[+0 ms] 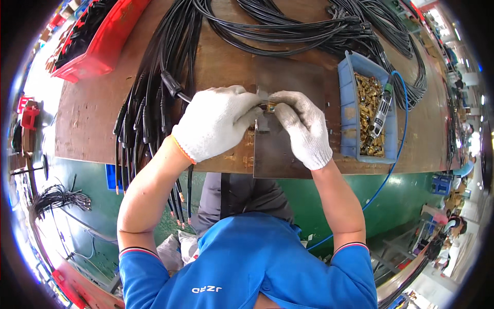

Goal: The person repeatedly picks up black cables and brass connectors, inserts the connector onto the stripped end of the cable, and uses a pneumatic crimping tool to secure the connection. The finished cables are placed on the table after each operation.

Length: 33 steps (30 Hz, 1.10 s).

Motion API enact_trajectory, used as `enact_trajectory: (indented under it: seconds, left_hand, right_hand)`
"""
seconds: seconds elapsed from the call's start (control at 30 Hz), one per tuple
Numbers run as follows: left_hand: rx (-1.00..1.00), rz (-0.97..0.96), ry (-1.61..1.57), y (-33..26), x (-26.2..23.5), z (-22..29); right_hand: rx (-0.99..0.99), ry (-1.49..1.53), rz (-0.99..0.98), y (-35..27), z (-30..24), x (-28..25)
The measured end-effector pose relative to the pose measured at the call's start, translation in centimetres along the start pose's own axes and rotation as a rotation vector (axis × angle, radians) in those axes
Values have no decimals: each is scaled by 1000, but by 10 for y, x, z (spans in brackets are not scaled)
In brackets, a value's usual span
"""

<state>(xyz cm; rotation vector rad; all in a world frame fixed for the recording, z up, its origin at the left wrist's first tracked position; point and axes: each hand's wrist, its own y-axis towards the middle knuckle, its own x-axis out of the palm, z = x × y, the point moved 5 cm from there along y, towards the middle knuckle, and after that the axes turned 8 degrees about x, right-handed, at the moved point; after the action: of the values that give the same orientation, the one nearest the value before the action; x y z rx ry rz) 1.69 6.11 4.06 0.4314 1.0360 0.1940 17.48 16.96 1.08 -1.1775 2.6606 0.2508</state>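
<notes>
A small brass-coloured metal fitting (pixel 269 107) sits pinched between the fingertips of both gloved hands, just above a dark flat metal plate (pixel 288 149) that lies on the brown wooden tabletop (pixel 226 62). The left hand (pixel 216 121), in a white knit glove, has its grip closed on the fitting and on the end of a black cable (pixel 172 85) that runs in from the left. The right hand (pixel 306 126), also gloved, pinches the fitting from the other side, thumb and forefinger closed on it.

To do this well, the person would likely keep the cable end and fitting in line, hold one part steady over the plate and work the other with fingertips only, since thick gloves dull the feel.

Just right of the plate stands a blue plastic bin (pixel 346 110) of loose brass fittings, with a slim handheld tool (pixel 382 110) on a blue hose lying across it. Bundled black cables (pixel 149 103) hang over the near edge, and a red plastic crate (pixel 100 44) sits far left.
</notes>
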Motion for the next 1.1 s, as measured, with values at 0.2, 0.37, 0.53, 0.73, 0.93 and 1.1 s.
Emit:
enact_trajectory:
  seconds: [0.2,0.37,0.53,0.73,0.93,1.1]
  left_hand:
    - [77,-50,229,-4,-3,19]
    - [98,62,162,-3,-17,8]
    - [-147,-44,300,-21,-63,-37]
    - [-108,-28,402,-31,-51,-76]
    - [-24,-5,282,-18,-48,-32]
    - [-44,-86,58,-11,-42,-6]
  right_hand:
    - [312,395,-79,-6,11,-1]
    - [360,459,-32,-1,-1,-9]
    - [295,503,68,13,-20,-36]
    - [239,493,56,19,-37,-36]
    - [151,476,-62,0,-55,-23]
    - [-94,100,-100,-14,-63,-19]
